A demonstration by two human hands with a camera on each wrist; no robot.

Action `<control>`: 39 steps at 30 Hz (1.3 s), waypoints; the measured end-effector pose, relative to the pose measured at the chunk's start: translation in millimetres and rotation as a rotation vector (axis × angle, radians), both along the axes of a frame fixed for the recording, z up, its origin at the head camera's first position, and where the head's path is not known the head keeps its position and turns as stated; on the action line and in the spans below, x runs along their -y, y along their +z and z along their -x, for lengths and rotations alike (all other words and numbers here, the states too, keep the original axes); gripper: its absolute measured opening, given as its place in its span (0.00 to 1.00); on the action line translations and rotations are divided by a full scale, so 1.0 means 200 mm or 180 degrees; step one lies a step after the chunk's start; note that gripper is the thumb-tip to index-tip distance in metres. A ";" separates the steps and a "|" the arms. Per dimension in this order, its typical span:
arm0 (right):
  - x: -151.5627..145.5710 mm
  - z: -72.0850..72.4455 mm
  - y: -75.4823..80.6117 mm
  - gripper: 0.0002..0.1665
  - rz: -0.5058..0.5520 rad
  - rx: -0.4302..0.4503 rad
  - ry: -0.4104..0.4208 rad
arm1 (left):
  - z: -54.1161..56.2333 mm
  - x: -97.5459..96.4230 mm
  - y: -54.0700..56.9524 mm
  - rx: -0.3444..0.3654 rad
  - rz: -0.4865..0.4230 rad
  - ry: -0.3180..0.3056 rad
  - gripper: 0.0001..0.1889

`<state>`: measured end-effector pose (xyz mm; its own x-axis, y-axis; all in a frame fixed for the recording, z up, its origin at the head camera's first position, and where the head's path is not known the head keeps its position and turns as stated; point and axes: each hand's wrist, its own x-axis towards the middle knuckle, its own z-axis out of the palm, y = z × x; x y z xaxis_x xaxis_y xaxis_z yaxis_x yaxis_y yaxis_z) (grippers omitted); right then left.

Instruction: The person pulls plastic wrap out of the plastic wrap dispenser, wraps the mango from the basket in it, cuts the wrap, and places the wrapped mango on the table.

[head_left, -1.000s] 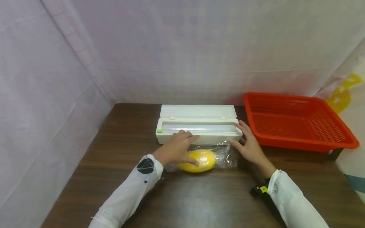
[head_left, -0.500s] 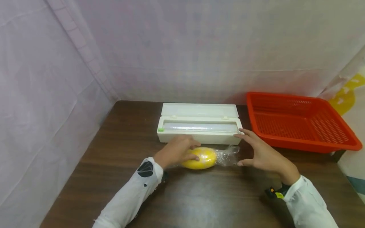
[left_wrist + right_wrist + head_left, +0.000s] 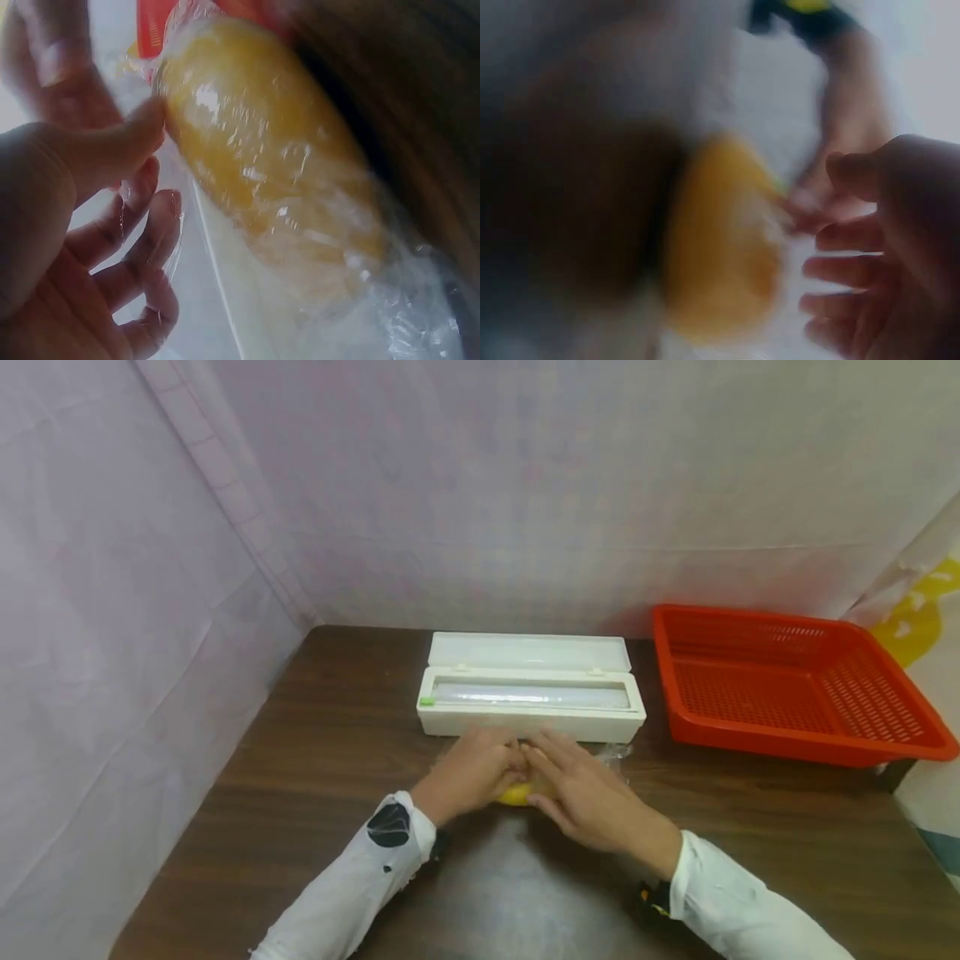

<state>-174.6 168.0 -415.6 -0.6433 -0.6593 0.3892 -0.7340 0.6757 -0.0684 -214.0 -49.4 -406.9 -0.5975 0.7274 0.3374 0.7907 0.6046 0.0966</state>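
A yellow oval fruit point(image 3: 514, 794) wrapped in clear cling film point(image 3: 617, 757) lies on the wooden table point(image 3: 360, 702), mostly covered by both hands in the head view. In the left wrist view, the fruit point(image 3: 255, 142) shows creased film, loose at its lower end. My left hand point(image 3: 471, 772) holds the wrapped fruit at one side, thumb against it and fingers curled with a strand of film at their tips. My right hand point(image 3: 588, 792) reaches over the fruit's right part, fingertips near the left hand. Its fingers look loosely extended; blur hides any contact.
Just behind the hands stands a white cling film dispenser point(image 3: 532, 725), lid point(image 3: 529, 652) raised, with a film roll point(image 3: 532, 695) inside. A red plastic basket point(image 3: 780, 747) sits at the right rear. White sheeting point(image 3: 480, 485) hangs behind the table.
My right hand has moved from the dispenser's right end leftward and down over the fruit, meeting the left hand. The left hand has stayed at the fruit, its fingers drawn in more.
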 end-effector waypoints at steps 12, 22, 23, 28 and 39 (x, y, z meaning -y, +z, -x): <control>0.03 -0.05 -0.18 0.40 -0.0350 -0.0391 -0.0230 | -0.05 0.01 0.11 0.0733 -0.0016 0.0090 0.14; -0.02 -0.09 0.05 0.30 0.0424 0.0062 -0.0142 | 0.09 -0.07 0.11 0.1363 0.0590 0.0104 0.34; -0.01 -0.10 0.07 0.31 0.0544 0.0108 -0.0175 | 0.09 -0.08 0.10 0.1470 0.0636 0.0084 0.35; 0.06 -0.10 0.06 0.34 0.0939 0.0408 -0.0272 | 0.07 -0.08 0.06 0.1996 0.0634 0.0039 0.39; 0.13 -0.05 -0.01 0.36 0.1242 0.0479 -0.0500 | -0.01 -0.10 -0.01 0.1608 0.0324 -0.0150 0.20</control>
<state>-163.9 142.6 -417.8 -0.7925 -0.3714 0.4838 -0.5868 0.6806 -0.4387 -212.2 -29.6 -409.4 -0.6335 0.7715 -0.0586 0.6870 0.5957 0.4161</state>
